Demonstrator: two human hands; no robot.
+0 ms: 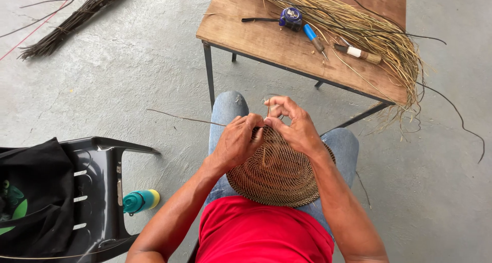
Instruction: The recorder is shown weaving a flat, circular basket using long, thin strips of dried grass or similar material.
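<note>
From my seat I see both hands meeting at the far edge of a round woven disc (277, 173) that rests on the person's lap, propped against the knees so the rim faces up toward the fingers. The left hand (237, 142) has its fingers pressed together, pinching a long thin strand (187, 119) that runs out to the left — held taut, I judge, so it lies flat against the rim. The right hand (295, 124) curls over the same spot, thumb and forefinger pinched close on the edge, the other fingers loosely arched; a short upright stem (268, 107) pokes up between the two hands.

Just ahead stands a small wooden table (266, 43) carrying a bundle of pale dried fibre (369, 30), a tape measure (291, 17), a blue-handled awl (313, 37) and a wrapped-handle tool (357, 53) — all within easy reach. A dark plastic chair (102, 171) with a black bag (36, 191) sits at the left, a teal bottle (140, 200) on the floor beside it.
</note>
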